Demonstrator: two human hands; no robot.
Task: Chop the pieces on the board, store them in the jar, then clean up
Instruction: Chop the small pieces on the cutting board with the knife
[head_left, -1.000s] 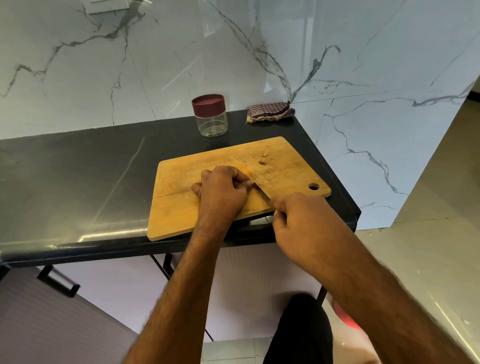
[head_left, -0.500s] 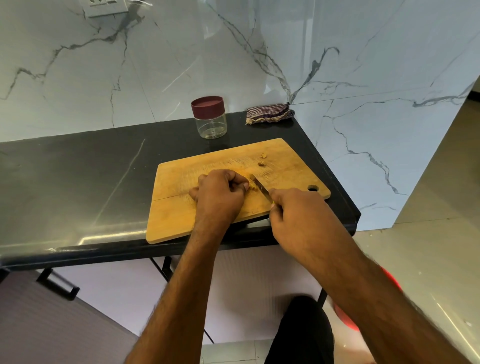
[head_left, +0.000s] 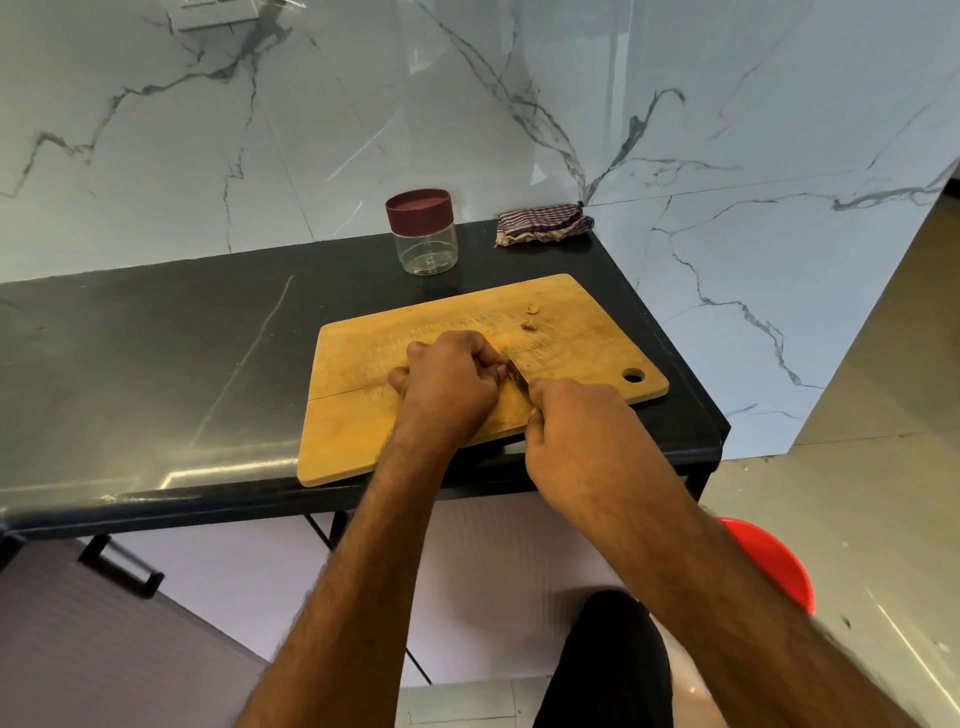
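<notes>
Under the left hand (head_left: 451, 383) on the board (head_left: 363, 415) | curled grip pinned a hidden piece | right hand (head_left: 582, 431) held the knife (head_left: 515, 372), blade just beside those knuckles | two pieces (head_left: 529, 326) lay beyond the grip: likely small, light, hard, prone to skitter | jar (head_left: 425, 234) stood capped, well beyond.

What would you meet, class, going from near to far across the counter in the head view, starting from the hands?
Right hand gripping the knife → left hand → two small pieces on the cutting board → jar, lid on → folded cloth by the wall.
</notes>
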